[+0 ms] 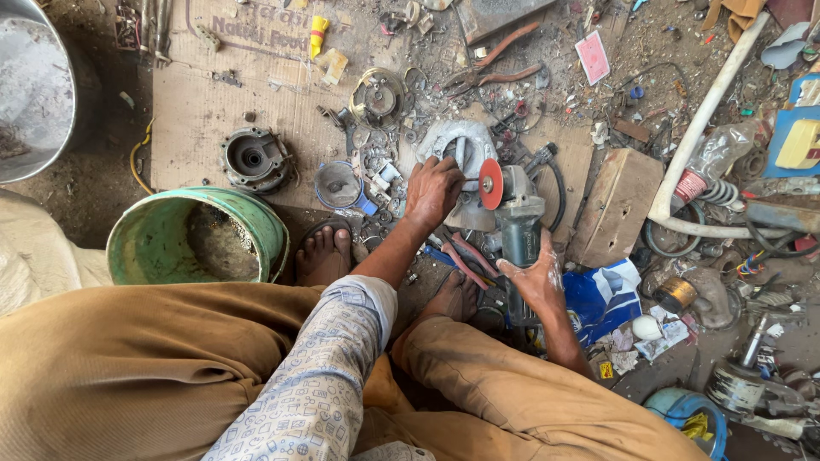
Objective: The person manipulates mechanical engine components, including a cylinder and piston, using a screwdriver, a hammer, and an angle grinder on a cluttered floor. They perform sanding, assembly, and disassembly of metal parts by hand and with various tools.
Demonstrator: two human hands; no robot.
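Two hands at work: my right hand (536,280) grips the heavy grey angle grinder (516,224); my left hand (433,191) pins the stiff grey metal casting (451,141).

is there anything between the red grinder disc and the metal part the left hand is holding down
Nothing visible stands between them. The red disc of the angle grinder, gripped by the right hand, sits right against the grey metal part, beside the left hand pressing on it.

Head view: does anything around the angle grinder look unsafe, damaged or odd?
Yes. The grey angle grinder has its red disc exposed, no guard visible, beside the bare left hand. The right hand grips its body. Bare feet rest among scattered metal parts on the dirt floor.
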